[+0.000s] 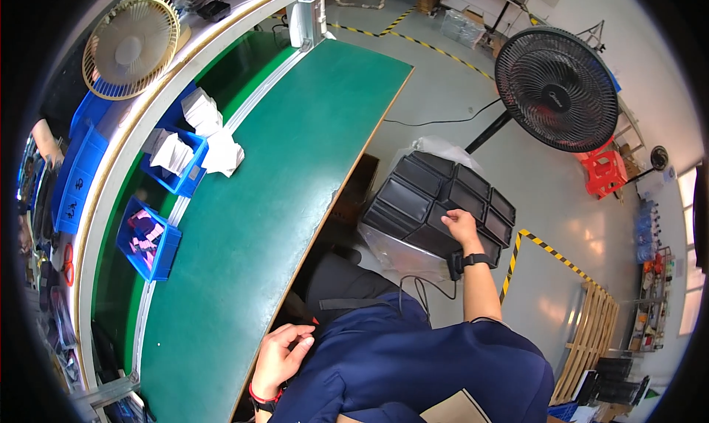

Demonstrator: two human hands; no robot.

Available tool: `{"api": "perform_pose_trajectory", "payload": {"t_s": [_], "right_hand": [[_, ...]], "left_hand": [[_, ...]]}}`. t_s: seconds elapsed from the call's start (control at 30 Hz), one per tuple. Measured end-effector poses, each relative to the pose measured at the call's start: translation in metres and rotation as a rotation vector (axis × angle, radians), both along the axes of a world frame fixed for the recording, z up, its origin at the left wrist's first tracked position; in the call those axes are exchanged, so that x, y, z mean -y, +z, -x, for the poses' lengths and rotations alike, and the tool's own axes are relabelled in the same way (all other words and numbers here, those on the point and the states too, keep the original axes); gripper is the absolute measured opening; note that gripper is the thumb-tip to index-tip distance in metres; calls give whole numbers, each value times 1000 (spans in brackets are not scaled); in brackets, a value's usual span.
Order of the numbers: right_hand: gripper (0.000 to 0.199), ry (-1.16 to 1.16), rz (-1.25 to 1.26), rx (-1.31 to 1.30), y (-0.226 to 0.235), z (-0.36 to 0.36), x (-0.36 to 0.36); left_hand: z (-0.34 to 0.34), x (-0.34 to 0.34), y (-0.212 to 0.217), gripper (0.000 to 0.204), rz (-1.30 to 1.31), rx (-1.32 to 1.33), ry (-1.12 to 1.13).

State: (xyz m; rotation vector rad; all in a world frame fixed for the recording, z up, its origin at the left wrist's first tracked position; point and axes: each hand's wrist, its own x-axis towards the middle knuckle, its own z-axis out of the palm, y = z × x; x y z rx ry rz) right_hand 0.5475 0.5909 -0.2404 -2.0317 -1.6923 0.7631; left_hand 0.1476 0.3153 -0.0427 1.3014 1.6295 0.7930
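Black plastic trays, shallow and rectangular, sit in a stacked block [442, 205] on a clear plastic bag beside my seat, off the end of the long green-topped counter [295, 164], low enough that I reach them without standing. My right hand [459, 223] rests on the top of the block near its close edge, fingers curled over a tray rim; whether it is gripping or only touching I cannot tell. My left hand [281, 356] stays at the counter's edge by my lap, fingers loosely bent and holding nothing. I count about eight tray openings across the top of the block. On the counter's far side stand three blue plastic bins [148, 238], two with white folded pieces and one with pink bits. Two fans are in sight: a beige one [131, 48] on the shelf and a black pedestal one [556, 89] on the floor.
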Motion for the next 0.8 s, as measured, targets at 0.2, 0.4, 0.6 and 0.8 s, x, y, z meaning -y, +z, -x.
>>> {"api": "perform_pose_trajectory", "payload": {"t_s": [0.2, 0.4, 0.6, 0.8], "right_hand": [[43, 165, -187, 182, -38, 64, -43], [69, 226, -106, 273, -33, 102, -36], [79, 287, -109, 319, -32, 116, -12], [77, 411, -140, 411, -32, 134, 24]], "left_hand": [[-15, -27, -4, 17, 24, -61, -130], [-23, -54, -7, 16, 25, -91, -223], [-37, -101, -75, 22, 253, 456, -262], [-90, -146, -170, 52, 506, 539, -55]]}}
